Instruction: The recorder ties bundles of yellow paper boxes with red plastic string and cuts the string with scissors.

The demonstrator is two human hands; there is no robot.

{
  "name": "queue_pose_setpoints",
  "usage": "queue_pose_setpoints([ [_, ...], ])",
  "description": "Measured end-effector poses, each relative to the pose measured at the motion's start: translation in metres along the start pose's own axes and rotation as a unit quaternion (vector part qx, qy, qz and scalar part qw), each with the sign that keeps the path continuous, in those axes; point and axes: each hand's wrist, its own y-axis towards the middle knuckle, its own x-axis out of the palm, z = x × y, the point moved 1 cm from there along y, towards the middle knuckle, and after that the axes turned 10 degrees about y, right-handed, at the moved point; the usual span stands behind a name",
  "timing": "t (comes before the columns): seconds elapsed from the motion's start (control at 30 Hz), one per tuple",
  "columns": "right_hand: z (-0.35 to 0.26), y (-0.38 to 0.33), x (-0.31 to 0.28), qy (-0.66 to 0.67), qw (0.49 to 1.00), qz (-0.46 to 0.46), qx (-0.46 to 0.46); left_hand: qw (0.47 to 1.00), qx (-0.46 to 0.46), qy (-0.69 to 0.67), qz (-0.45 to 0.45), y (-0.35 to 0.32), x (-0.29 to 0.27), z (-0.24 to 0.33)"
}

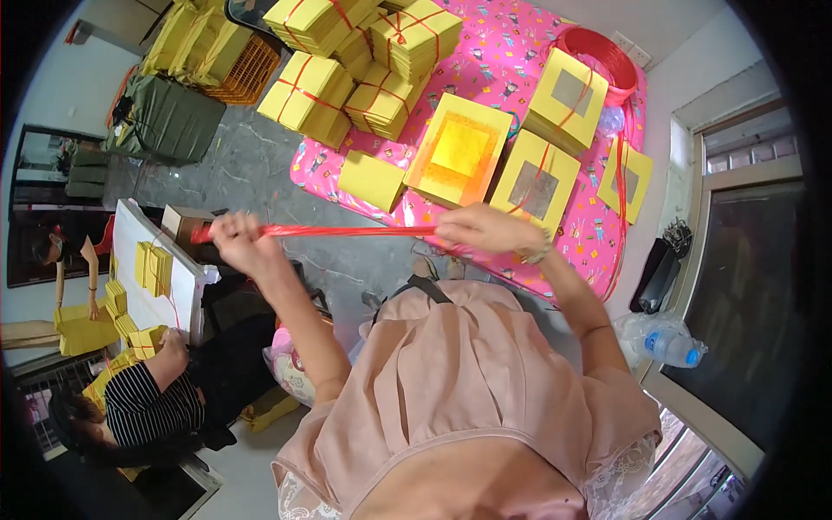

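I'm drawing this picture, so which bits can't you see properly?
In the head view:
Left hand: fingers blurred around the red plastic strip.
Right hand: palm hidden by its own back.
Topmost tied yellow stack: cut off by the top edge.
Bottle label: too small to read.

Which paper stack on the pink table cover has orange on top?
The stack just beyond the right hand, left of the two grey-topped stacks. Only its top shows orange around bright yellow.

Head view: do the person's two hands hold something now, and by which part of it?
A red strap, stretched between both hands: left hand grips near one end, a short piece showing beyond; right hand grips farther along.
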Motion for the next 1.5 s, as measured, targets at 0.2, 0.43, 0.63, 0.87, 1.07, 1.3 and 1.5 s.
queue_pose_setpoints([
  [0.2,-0.016,-0.036,-0.062,-0.014,0.997,-0.038,0.071,0.909,0.020,0.293,0.296,0.049,-0.166,-0.011],
  [0.43,-0.012,0.032,-0.022,-0.132,0.991,-0.005,0.029,0.690,0.198,0.650,-0.249,-0.074,-0.020,-0.084],
  [0.63,-0.023,0.055,-0.014,-0.222,0.974,-0.039,0.038,0.779,-0.002,0.553,-0.295,-0.133,0.016,-0.095],
  [0.87,-0.024,-0.028,-0.063,-0.062,0.994,-0.050,0.070,0.746,0.084,0.657,-0.068,-0.045,-0.139,-0.060],
  [1.07,-0.011,0.002,-0.035,-0.191,0.980,-0.013,0.059,0.610,0.318,0.705,-0.175,-0.054,-0.073,-0.077],
  [1.3,-0.034,0.047,-0.008,-0.269,0.963,-0.027,0.017,0.802,-0.193,0.404,-0.397,-0.132,0.022,-0.115],
  [1.5,-0.022,0.006,-0.044,-0.288,0.955,-0.023,0.061,0.801,0.018,0.560,-0.212,-0.087,-0.040,-0.103],
])
